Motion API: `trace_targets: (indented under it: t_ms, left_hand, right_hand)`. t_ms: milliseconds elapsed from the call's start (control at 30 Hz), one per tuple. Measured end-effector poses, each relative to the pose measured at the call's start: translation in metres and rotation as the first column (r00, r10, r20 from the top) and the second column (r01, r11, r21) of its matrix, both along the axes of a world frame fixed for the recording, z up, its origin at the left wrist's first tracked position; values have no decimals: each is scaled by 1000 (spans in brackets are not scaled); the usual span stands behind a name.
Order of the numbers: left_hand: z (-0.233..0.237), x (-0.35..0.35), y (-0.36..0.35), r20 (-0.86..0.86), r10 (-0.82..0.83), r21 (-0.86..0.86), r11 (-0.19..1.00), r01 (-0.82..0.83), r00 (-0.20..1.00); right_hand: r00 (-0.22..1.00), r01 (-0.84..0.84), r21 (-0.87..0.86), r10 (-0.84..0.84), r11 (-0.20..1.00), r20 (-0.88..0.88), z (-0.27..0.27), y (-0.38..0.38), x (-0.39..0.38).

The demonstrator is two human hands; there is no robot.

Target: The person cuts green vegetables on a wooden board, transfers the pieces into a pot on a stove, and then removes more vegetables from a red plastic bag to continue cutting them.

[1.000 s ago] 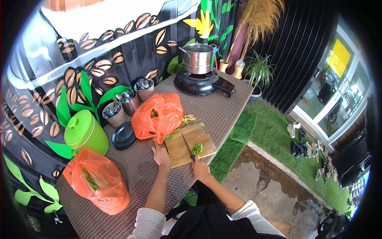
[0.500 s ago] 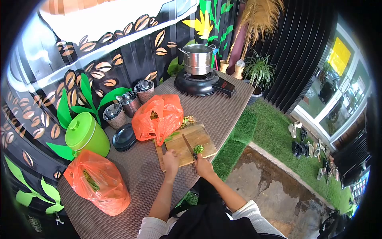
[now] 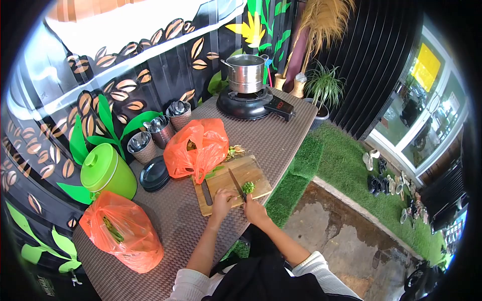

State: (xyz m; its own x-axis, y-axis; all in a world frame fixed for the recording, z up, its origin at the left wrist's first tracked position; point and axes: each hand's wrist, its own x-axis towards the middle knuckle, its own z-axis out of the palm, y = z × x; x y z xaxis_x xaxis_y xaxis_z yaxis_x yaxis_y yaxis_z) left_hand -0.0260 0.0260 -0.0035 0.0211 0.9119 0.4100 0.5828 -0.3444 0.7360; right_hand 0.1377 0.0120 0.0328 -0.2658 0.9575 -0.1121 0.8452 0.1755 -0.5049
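My right hand (image 3: 256,211) is wrapped around the handle of a knife (image 3: 236,181), whose dark blade points away from me over a wooden cutting board (image 3: 213,176). Chopped green herbs (image 3: 248,187) lie in a small heap right beside the blade. On the near left part of the board rests my left hand (image 3: 223,201), fingers stretched toward the knife, with nothing visible in them. Just past the board's far edge are stalks with pale root ends (image 3: 235,151), partly covered by an orange plastic bag (image 3: 197,149).
Another orange bag (image 3: 120,233) with greens stands at the near left. Behind it are a green lidded bucket (image 3: 108,170), dark plates (image 3: 154,174) and cutlery cups (image 3: 160,131). A steel pot (image 3: 246,75) sits on a portable stove (image 3: 243,104) at the table's far end.
My left hand has shifted slightly right, away from the board's handle slot, and its fingers reach out more. The knife and right hand stay nearly in place on the board.
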Motion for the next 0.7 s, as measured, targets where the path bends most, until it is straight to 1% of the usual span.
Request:
trace_targets:
  t_ms: [33, 100, 133, 200, 233, 300, 333, 400, 500, 533, 600, 633, 700]
  left_hand:
    - [-1, 3, 0, 2, -2, -1, 1000, 2, 1000]
    - [-1, 7, -1, -18, 64, 59, 996, -62, 998]
    - [0, 9, -2, -18, 65, 59, 996, -64, 998]
    - [1, 12, -2, -75, 120, 78, 990, -114, 990]
    - [0, 15, -3, -74, 118, 77, 991, -113, 990]
    - [0, 19, -5, -101, 180, 51, 983, -176, 978]
    - [1, 21, -5, -100, 179, 50, 983, -175, 979]
    - [2, 26, -8, -81, 216, 65, 975, -211, 973]
    - [2, 27, -8, -112, 221, 69, 974, -214, 969]
    - [2, 27, -9, -113, 220, 70, 974, -214, 969]
    - [1, 27, -10, -86, 230, 70, 972, -224, 969]
    - [0, 26, -11, -86, 232, 72, 971, -226, 969]
    - [-3, 25, -13, -62, 206, 23, 979, -205, 977]
  right_hand:
    - [1000, 2, -1, -2, 1000, 2, 3, 3, 1]
    - [999, -29, -81, 33, 996, 42, 8, 6, 2]
    - [999, -31, -82, 34, 996, 42, 10, 4, 2]
    - [997, -34, -54, 38, 998, 71, 12, 1, 2]
    - [997, -33, -55, 37, 998, 72, 8, -1, 3]
    - [997, -46, 74, 41, 996, 69, 2, -5, 4]
    - [997, -45, 73, 40, 996, 70, 4, -5, 5]
    - [992, -74, -33, 77, 997, 100, 11, -6, 8]
    - [988, -110, -50, 115, 993, 104, 15, -5, 12]
    - [988, -109, -50, 114, 993, 103, 17, -8, 12]
    - [992, -65, 6, 64, 998, 105, 18, -15, 11]
    - [992, -67, 8, 66, 998, 105, 14, -17, 8]
    - [995, 2, -6, -1, 1000, 103, -1, -18, 2]
